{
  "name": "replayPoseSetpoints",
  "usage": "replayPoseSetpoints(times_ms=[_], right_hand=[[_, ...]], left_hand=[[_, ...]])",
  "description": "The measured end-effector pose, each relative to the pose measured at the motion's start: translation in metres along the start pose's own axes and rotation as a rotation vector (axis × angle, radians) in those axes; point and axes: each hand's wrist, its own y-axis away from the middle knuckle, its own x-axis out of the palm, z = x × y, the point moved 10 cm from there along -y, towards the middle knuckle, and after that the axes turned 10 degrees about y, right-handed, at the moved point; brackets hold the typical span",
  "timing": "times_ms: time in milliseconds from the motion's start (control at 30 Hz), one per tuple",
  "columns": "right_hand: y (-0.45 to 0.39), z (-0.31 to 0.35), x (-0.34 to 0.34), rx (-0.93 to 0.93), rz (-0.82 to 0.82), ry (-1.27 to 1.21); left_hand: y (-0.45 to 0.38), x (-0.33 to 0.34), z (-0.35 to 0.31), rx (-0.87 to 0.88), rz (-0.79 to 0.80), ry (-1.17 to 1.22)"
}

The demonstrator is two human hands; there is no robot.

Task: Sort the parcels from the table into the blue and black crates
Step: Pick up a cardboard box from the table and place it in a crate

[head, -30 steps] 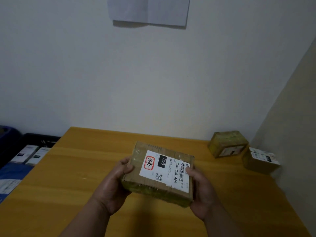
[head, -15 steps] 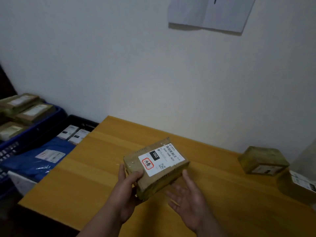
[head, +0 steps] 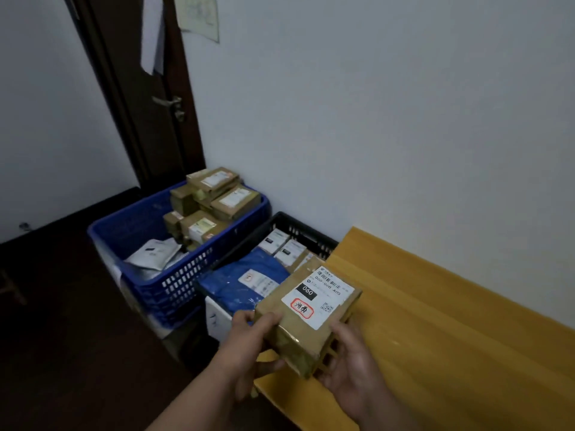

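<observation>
Head view looks down over one yellow table (head: 451, 321) along the wall, with two crates on the floor off its left end. One blue crate (head: 174, 284) stands farther left, stacked with about six brown boxes (head: 214, 200) toward the wall and a few pale flat packets (head: 154, 253) in front. One black crate (head: 298, 231) sits between it and the table, touching both as far as I can see; in it lie one blue bag (head: 239, 284) and two small white-labelled boxes (head: 280, 245). One brown parcel (head: 306, 315), white label up, reading 060, is held over the table's left corner, tilted. Left hand (head: 252, 343) grips its near left corner, thumb on top. Right hand (head: 354, 371) cups it from below, fingers curled at its underside.
</observation>
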Motion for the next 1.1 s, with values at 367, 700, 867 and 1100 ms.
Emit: replayPoseSetpoints(times_ms=[367,700,867,1100], right_hand=[[-0.107,-0.036,0.173,0.249,0.164,0.23],[-0.251,-0.025,0.296,0.322,0.27,0.212],[-0.314,-0.019,0.326,0.306,0.123,0.155],[-0.36,-0.025,0.351,0.415,0.013,0.174]], left_hand=[[-0.06,-0.145,-0.091,-0.006,-0.182,0.223],[-0.157,-0.245,-0.191,-0.091,-0.319,0.067],[-0.211,-0.266,-0.231,-0.099,-0.3,0.127],[-0.299,-0.26,-0.252,-0.185,-0.227,0.193]])
